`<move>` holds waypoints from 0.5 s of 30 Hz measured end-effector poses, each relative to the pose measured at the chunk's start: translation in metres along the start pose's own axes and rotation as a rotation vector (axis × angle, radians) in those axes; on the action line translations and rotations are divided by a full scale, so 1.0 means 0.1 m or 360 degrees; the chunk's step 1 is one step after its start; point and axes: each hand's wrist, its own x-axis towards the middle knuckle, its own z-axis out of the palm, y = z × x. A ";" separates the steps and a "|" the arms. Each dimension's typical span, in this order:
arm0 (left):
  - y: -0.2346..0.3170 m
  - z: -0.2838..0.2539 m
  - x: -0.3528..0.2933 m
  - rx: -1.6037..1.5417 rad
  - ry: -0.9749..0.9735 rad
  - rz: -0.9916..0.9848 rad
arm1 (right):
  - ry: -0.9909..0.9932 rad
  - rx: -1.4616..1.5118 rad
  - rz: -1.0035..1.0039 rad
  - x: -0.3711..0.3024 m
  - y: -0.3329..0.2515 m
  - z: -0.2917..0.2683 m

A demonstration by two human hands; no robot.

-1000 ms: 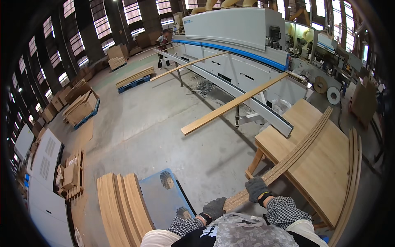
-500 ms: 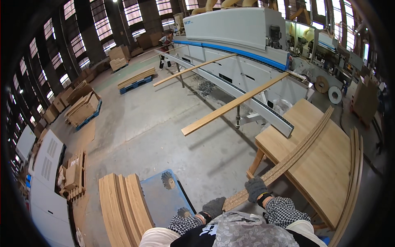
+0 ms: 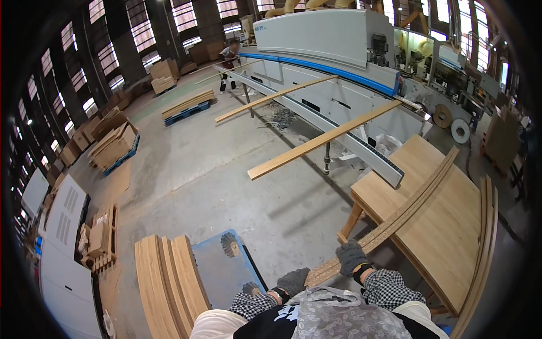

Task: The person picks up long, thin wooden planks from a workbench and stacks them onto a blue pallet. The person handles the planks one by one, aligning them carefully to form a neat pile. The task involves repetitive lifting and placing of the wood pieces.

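Observation:
A bundle of narrow particle-board strips (image 3: 403, 210) runs from my lap up across a wood-toned table (image 3: 451, 226), its raw, speckled edges facing up. My gloved left hand (image 3: 293, 281) is closed at the near end of the bundle. Farther along, my gloved right hand (image 3: 352, 259) is closed around the strips just short of the table's edge. Both gloves are dark grey, and the fingertips are partly hidden. The strips slant up to the right, their far part lying over the tabletop.
Ahead, a long grey machine (image 3: 316, 39) carries wooden strips (image 3: 322, 140) jutting over its side rail (image 3: 367, 153). Boards (image 3: 169, 282) are stacked beside a blue pallet (image 3: 217, 274) at lower left. More strips (image 3: 485, 237) lie at the table's right edge. Another person (image 3: 228, 56) stands far off.
The wooden strips on the machine have shifted slightly to the right along it. The distant person has moved a little. My hands and the bundle stay nearly where they were.

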 end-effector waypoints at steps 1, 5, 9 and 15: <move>-0.01 0.01 0.00 0.0004 -0.0004 -0.0004 | 0.0030 0.0006 0.0004 -0.01 0.00 0.01; -0.04 0.04 0.01 -0.0010 -0.0018 -0.0024 | 0.0006 0.0017 0.0002 -0.01 -0.02 0.00; -0.03 0.02 0.00 -0.0008 -0.0022 -0.0027 | -0.0020 0.0020 -0.0002 -0.02 -0.02 -0.02; 0.00 0.00 0.00 0.0010 -0.0039 -0.0052 | -0.0135 0.0023 0.0032 -0.01 -0.02 -0.06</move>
